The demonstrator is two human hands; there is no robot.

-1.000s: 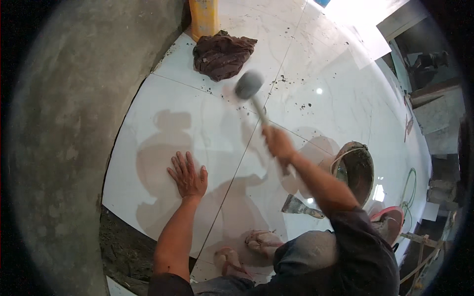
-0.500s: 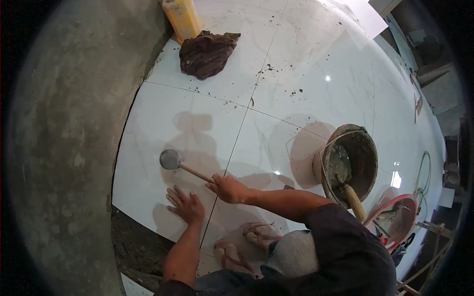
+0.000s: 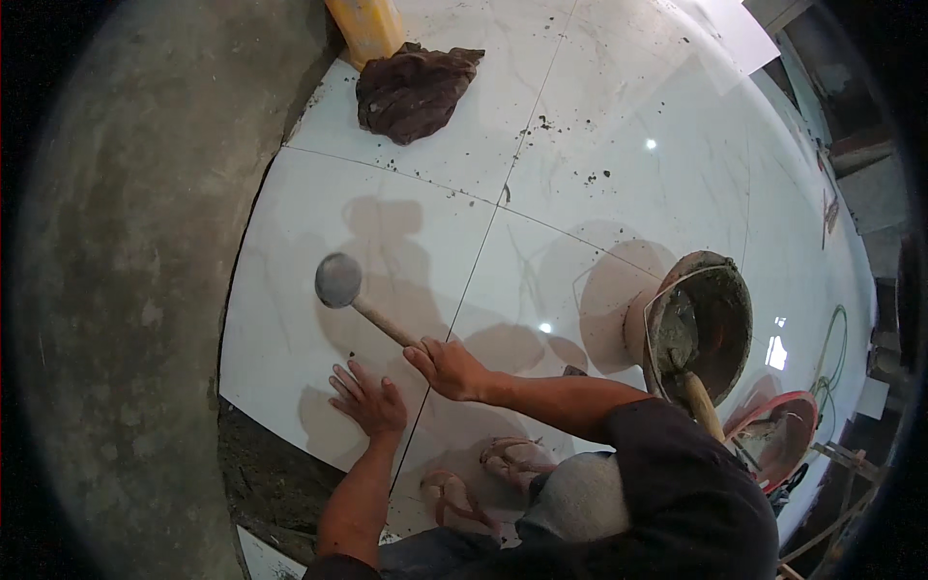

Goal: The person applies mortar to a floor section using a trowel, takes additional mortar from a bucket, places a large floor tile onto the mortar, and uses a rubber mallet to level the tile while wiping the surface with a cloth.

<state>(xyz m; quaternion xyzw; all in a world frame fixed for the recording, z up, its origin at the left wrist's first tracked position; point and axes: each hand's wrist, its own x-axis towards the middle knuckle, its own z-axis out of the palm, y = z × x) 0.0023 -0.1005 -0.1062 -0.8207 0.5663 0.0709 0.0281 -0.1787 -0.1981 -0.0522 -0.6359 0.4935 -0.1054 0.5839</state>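
Note:
My right hand (image 3: 450, 370) is wrapped round the wooden handle of a rubber mallet (image 3: 338, 280). The mallet's round grey head is over a large white floor tile (image 3: 280, 319), nearer the tile's middle. Close below it, my left hand (image 3: 371, 401) rests on the same tile, palm down, with its fingers spread. Thin dark joints divide this tile from the tiles beside and beyond it. The feet in sandals (image 3: 474, 483) are on the tiles between my forearms.
A mortar-coated bucket (image 3: 739, 309) with a wooden-handled tool in it stands to the right, beside a red basin (image 3: 807, 406). A dark crumpled cloth (image 3: 416, 92) lies against a yellow container (image 3: 367, 29). Dark mortar (image 3: 266, 464) shows beside the tile's lower edge; bare concrete (image 3: 126, 290) lies left.
The mallet head has come up off the tile and looks larger. My left hand keeps its place on the tile. The whole view has shifted slightly.

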